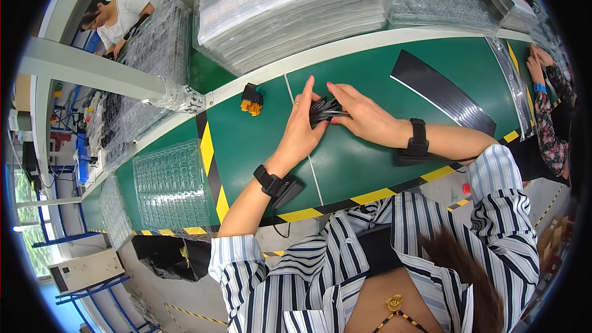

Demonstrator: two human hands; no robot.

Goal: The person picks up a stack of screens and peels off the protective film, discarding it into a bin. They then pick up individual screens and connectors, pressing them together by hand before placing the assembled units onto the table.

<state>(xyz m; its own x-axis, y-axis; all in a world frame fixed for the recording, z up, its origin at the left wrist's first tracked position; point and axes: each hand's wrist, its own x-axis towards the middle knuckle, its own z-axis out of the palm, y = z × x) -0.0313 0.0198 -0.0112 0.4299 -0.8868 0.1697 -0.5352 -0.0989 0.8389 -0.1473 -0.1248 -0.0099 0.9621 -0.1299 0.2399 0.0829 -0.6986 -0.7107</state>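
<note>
A small bundle of thin, dark cable-like pieces (pixel 325 111) sits between my two hands over the green bench. My left hand (pixel 300 124) presses its palm and thumb against the bundle's left side, its fingers stretched up and away from me. On the other side my right hand (pixel 369 113) grips the bundle, thumb below and fingers curved over the top. The palms hide part of the pieces, so their exact kind is unclear. A little heap of orange and black small parts (pixel 251 102) lies beyond my left hand.
A dark glossy strip (pixel 443 91) lies at the right of the green bench (pixel 364 176). Clear plastic trays (pixel 171 185) rest at the left, and a tall stack of trays (pixel 290 15) stands behind. A co-worker's hands (pixel 538 65) are at far right; another person (pixel 120 17) works far left.
</note>
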